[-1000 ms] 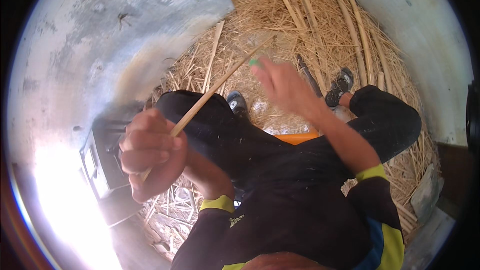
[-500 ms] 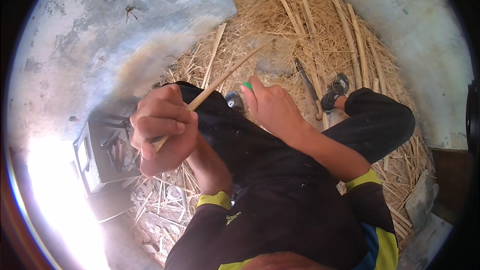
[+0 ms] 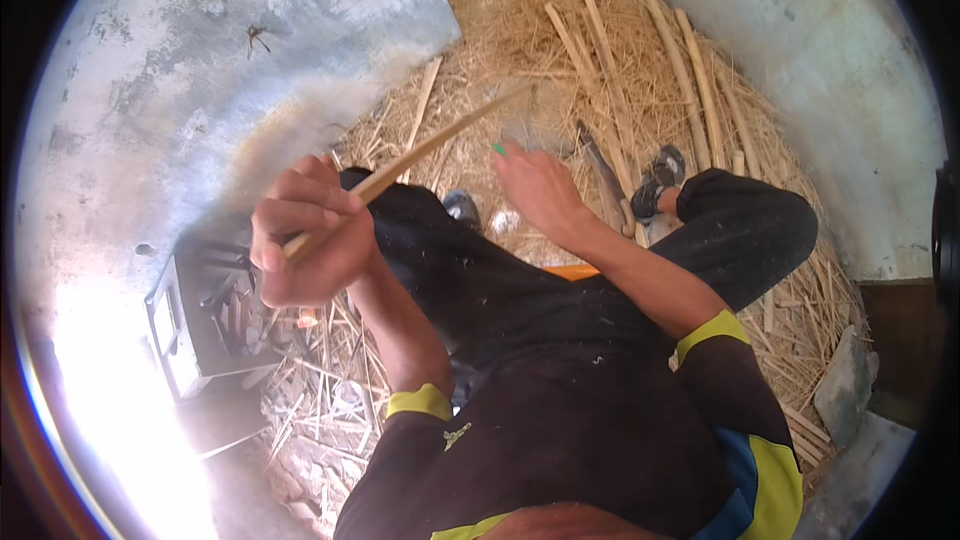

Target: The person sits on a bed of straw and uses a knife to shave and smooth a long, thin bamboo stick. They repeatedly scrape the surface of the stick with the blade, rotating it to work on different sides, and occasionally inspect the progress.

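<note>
My left hand (image 3: 310,235) is wrapped round a long, thin wooden stick (image 3: 430,147), probably split bamboo. From the fist the stick slants up and to the right, its far end blurred, and its near end shows below my fingers. To the right of the stick and apart from it is my right hand (image 3: 543,190), knuckles up with fingers curled in. A small bright green bit (image 3: 497,149) shows at its fingertips; what it belongs to is hidden.
Shavings (image 3: 520,0) cover the floor ahead, with several long strips (image 3: 700,90) on the right. A dark tool with a wooden handle (image 3: 605,170) lies near my shoe (image 3: 660,175). A grey box-like frame (image 3: 205,320) stands left; walls flank both sides. Something orange (image 3: 570,271) shows by my thigh.
My left hand and the stick have shifted slightly left and up. My right hand has turned and moved a little down, farther from the stick. An orange thing now shows by my thigh.
</note>
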### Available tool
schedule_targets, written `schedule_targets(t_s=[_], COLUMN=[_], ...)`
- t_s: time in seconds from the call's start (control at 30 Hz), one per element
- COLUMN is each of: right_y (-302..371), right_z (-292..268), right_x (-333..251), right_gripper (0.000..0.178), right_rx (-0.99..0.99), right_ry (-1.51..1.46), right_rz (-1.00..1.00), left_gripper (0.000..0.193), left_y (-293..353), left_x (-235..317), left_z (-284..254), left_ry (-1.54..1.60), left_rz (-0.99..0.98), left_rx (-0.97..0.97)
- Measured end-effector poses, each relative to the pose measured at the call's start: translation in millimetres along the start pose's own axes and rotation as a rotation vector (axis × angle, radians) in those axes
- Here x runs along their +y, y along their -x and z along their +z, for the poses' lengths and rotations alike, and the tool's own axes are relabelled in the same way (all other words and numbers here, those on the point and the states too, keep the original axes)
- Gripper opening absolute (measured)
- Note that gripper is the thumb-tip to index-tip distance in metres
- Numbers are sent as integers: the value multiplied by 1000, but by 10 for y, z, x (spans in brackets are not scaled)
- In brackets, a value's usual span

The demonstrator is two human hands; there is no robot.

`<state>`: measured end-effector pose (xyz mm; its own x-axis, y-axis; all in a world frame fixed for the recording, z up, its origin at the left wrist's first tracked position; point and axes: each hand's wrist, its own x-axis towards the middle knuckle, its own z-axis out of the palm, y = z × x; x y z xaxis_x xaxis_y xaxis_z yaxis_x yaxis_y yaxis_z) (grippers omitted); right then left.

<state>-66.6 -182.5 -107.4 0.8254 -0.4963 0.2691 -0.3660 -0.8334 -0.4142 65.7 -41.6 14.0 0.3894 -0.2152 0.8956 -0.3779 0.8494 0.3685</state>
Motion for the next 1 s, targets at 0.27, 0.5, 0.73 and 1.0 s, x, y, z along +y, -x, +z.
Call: schedule_targets(t_s=[0.27,0.5,0.73,1.0], right_y=[132,70,62,-42], right_z=[-428,-394,-271,-153], right_x=[-527,-545,-420,-223], right_gripper=[22,24,25,26], right_rx=[103,98,97,114], right_ry=[-462,-352,-302,-234], right_rz=[-27,-25,-6,-4], left_gripper=[45,41,41,42], left_y=[-33,0,31,13], left_x=[41,48,56,3], left_z=[185,126,63,84], left_ry=[-12,-56,-67,-105], left_rz=[7,-7,10,18], left_rx=[-61,30,80,84])
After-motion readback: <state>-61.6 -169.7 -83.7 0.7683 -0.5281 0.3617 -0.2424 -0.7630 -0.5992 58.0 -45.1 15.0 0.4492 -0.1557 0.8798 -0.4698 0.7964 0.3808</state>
